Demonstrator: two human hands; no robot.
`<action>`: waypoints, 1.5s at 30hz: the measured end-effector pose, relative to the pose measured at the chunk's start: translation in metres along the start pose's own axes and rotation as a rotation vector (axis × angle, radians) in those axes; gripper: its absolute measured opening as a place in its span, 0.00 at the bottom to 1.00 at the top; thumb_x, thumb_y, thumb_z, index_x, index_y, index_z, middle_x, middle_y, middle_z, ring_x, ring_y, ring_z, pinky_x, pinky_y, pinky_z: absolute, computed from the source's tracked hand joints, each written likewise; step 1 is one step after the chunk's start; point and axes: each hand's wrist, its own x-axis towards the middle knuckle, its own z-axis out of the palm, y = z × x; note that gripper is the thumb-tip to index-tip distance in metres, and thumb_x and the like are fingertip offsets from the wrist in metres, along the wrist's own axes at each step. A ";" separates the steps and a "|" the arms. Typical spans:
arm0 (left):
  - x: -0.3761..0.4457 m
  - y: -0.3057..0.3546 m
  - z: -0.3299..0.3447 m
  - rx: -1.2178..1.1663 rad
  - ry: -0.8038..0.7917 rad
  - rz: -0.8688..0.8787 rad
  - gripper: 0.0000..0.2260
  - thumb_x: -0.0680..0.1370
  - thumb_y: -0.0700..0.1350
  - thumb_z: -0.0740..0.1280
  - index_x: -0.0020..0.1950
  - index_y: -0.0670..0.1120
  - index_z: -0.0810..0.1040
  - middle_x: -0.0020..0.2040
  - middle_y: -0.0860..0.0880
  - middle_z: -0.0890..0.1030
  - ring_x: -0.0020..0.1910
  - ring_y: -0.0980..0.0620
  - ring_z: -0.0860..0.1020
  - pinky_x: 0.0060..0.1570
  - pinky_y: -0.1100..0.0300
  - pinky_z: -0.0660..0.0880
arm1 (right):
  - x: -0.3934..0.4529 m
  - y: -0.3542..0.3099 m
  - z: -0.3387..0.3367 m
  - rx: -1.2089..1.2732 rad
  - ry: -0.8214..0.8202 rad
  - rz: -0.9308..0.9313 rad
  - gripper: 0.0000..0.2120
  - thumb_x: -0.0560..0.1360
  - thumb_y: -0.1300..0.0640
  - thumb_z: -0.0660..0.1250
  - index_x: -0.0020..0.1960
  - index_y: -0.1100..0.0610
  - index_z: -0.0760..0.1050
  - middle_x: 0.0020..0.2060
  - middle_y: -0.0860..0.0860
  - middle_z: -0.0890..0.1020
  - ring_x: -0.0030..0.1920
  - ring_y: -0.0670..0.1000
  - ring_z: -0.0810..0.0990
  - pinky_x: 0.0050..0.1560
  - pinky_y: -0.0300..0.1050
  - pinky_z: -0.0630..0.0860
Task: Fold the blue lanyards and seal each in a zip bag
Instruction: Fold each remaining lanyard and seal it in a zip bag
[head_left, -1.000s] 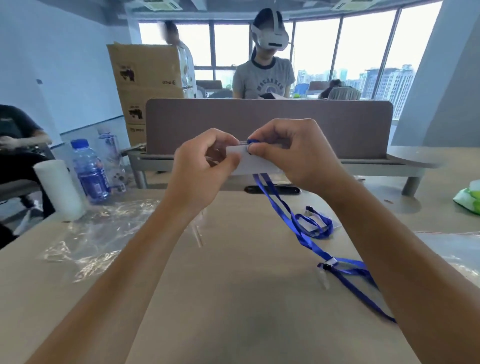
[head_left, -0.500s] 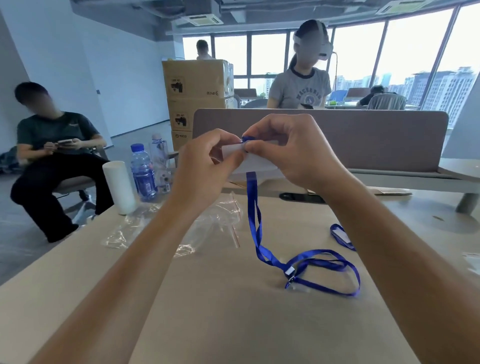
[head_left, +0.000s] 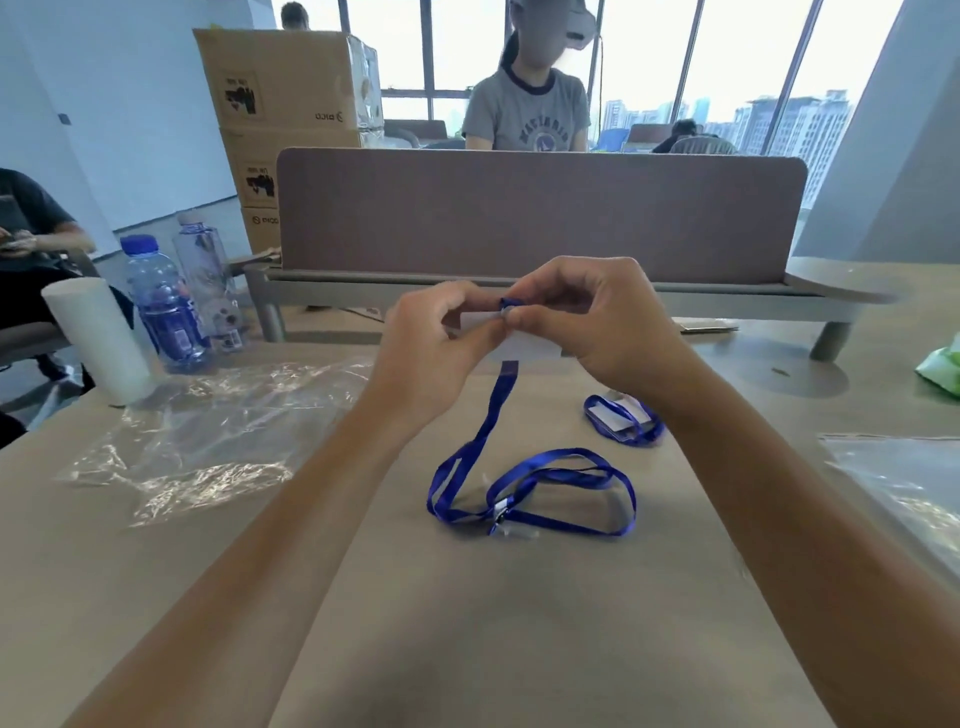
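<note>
Lanyard (head_left: 524, 488): slack now lies as a loose loop on near-centre table (head_left: 467, 649), clip end down; 0.5 s ago it lay much the same, so little gathered yet. Strap rises to both hands. Left hand (head_left: 436, 348) and right hand (head_left: 597, 322) pinch its top end w/ a white card or bag, can't tell which. Judgement: folding barely begun. Farther right, second lanyard (head_left: 623, 423) already coiled. Clear bags (head_left: 208, 431) lie left.

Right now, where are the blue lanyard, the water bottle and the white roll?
blue lanyard (head_left: 563, 460): head view, strap loop on table.
water bottle (head_left: 165, 306): head view, its label.
white roll (head_left: 98, 338): head view, its side.
</note>
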 end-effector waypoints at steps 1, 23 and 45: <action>0.000 -0.001 0.004 0.001 -0.011 0.000 0.08 0.79 0.49 0.72 0.57 0.50 0.85 0.49 0.57 0.85 0.46 0.57 0.82 0.44 0.56 0.80 | -0.004 0.004 -0.001 0.007 0.018 0.025 0.10 0.77 0.55 0.75 0.57 0.55 0.84 0.47 0.46 0.87 0.48 0.44 0.85 0.51 0.38 0.82; -0.005 -0.008 -0.019 0.225 0.140 0.029 0.04 0.78 0.45 0.71 0.50 0.46 0.83 0.46 0.52 0.84 0.46 0.54 0.80 0.44 0.54 0.77 | -0.048 0.032 0.056 0.619 -0.150 0.587 0.07 0.82 0.59 0.67 0.52 0.58 0.84 0.40 0.53 0.86 0.48 0.54 0.86 0.62 0.50 0.81; -0.029 0.030 0.025 0.252 -0.276 0.228 0.07 0.75 0.39 0.74 0.52 0.46 0.85 0.49 0.50 0.82 0.46 0.51 0.78 0.49 0.54 0.76 | -0.038 0.003 -0.054 -0.091 0.061 0.203 0.04 0.80 0.57 0.70 0.50 0.56 0.83 0.37 0.50 0.85 0.35 0.43 0.82 0.41 0.37 0.81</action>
